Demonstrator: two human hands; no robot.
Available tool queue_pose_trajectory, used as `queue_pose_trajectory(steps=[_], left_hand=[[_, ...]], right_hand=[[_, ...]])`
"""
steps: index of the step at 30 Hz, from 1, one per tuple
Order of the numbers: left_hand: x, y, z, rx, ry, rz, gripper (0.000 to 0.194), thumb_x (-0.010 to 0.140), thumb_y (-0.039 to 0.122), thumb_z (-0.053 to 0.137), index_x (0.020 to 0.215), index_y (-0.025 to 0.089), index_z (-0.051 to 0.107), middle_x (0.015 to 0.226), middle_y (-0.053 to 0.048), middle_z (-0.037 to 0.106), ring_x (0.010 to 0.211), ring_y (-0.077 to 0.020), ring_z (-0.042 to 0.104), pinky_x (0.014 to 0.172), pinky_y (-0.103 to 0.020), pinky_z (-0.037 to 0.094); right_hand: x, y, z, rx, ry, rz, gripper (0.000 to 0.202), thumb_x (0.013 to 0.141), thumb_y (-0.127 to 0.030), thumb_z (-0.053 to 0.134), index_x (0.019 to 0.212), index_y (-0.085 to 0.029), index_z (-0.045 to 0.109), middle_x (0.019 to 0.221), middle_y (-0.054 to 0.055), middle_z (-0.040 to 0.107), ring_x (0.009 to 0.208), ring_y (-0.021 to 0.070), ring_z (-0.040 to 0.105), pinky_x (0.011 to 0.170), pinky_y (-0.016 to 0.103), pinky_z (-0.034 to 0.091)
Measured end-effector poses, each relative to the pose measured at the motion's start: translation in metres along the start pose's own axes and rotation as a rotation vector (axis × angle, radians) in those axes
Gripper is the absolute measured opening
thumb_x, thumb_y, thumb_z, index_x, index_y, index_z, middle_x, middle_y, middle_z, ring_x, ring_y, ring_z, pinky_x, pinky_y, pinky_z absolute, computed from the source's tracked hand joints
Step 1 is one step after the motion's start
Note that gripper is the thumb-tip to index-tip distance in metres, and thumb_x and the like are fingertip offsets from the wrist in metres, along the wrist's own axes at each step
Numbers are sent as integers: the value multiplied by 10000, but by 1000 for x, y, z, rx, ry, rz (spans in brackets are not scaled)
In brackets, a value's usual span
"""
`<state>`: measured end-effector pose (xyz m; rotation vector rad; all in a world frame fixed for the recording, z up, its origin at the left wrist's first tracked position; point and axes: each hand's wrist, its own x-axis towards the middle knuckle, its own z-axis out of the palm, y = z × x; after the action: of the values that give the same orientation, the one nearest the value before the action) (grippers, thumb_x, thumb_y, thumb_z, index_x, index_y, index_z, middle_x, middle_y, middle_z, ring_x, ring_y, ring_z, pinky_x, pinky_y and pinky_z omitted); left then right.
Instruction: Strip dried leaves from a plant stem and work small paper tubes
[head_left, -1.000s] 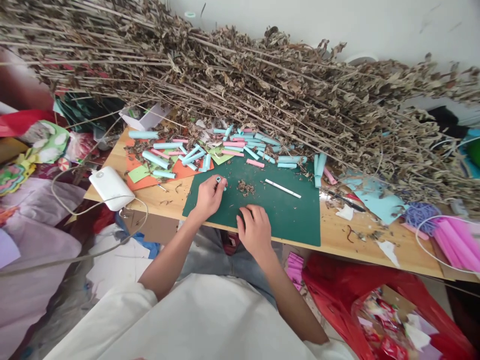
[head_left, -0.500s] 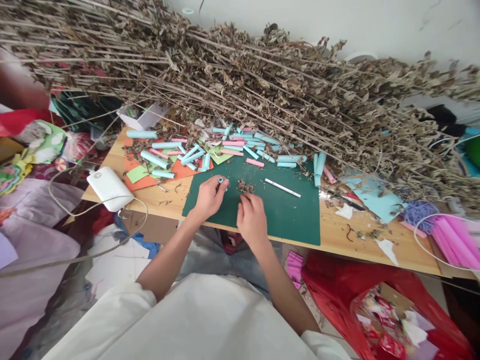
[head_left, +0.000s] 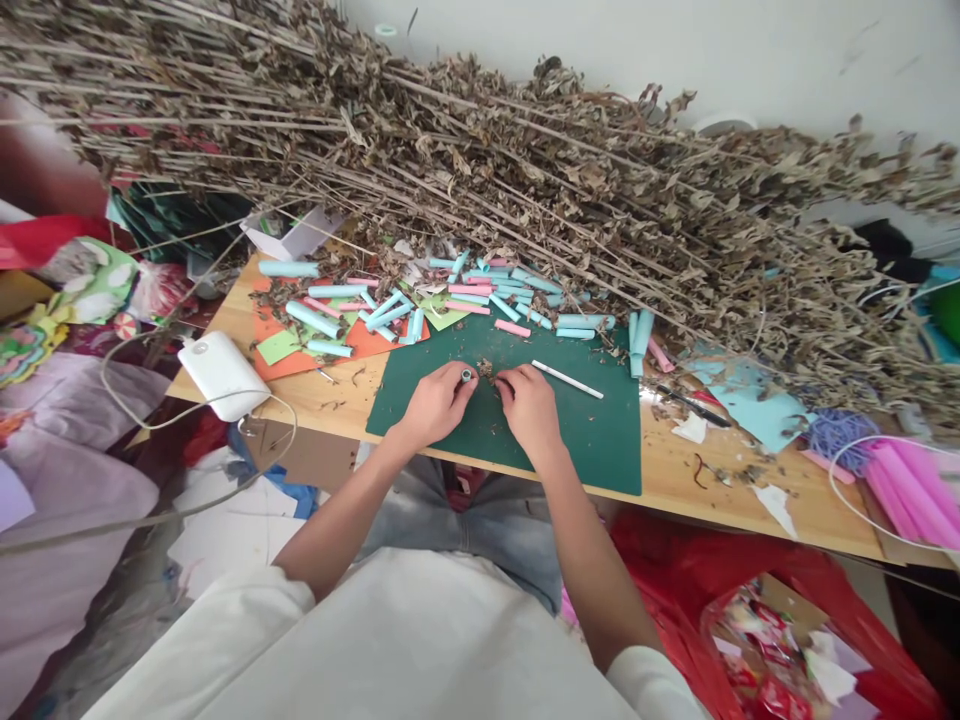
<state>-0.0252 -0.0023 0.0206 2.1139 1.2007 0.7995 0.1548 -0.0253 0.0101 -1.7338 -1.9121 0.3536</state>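
Observation:
My left hand [head_left: 436, 405] is closed round a small rolled paper tube [head_left: 466, 376], its open end facing up between thumb and forefinger. Just right of it, a little heap of crumbled dried leaves [head_left: 486, 369] lies on the green cutting mat [head_left: 592, 440]. The fingers of my right hand [head_left: 529, 408] are pinched together at the heap's near edge, with dark leaf bits at their tips. Beyond that hand a thin white stick [head_left: 568, 379] rests slantwise on the mat.
Blue and pink paper tubes [head_left: 512, 327] lie scattered along the mat's back edge. Behind them spreads a large pile of dried leafy stalks [head_left: 480, 170]. A white power bank [head_left: 223, 375] with a cable sits at left. A red plastic bag [head_left: 675, 590] of scraps stands below the right side.
My left hand has moved right with the tube, nearer the leaf heap. My right hand has shifted slightly right and away from me. The heap looks smaller between them.

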Motion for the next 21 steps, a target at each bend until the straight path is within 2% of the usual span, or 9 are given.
queue_pose_trajectory(steps=[7,11,15,18,21], left_hand=[[6,6,12,-49,-56,86,180,969,295,470,974,187,613,976,-89,660,896,-203,631,794,-305,478],[8,5,21,-47,-48,111,185,967,312,485,942,178,612,940,-79,652,880,-196,629,783,-295,478],[8,3,26,-43,-36,114,224,973,348,477,928,173,610,930,-76,650,859,-187,625,754,-281,472],[8,3,26,-49,-35,129,227,968,362,490,927,174,611,931,-71,652,856,-184,624,754,-276,468],[8,2,26,-54,-41,137,212,963,355,502,938,174,612,929,-64,650,862,-179,622,764,-271,468]], right_hand=[[-7,-5,-18,287,286,107,196,910,-282,535,902,-202,714,901,69,690,809,185,635,787,332,527],[-7,-7,-18,612,368,263,173,832,-333,647,897,-191,721,881,57,709,751,170,661,723,319,564],[-5,-3,-10,902,408,436,219,720,-341,747,859,-174,718,794,37,724,710,176,685,737,343,591],[-4,0,-7,924,432,446,207,714,-330,751,850,-177,719,802,36,729,740,181,694,773,356,587],[-5,0,-8,791,389,373,154,751,-317,718,826,-183,721,860,51,730,823,188,686,801,351,569]])
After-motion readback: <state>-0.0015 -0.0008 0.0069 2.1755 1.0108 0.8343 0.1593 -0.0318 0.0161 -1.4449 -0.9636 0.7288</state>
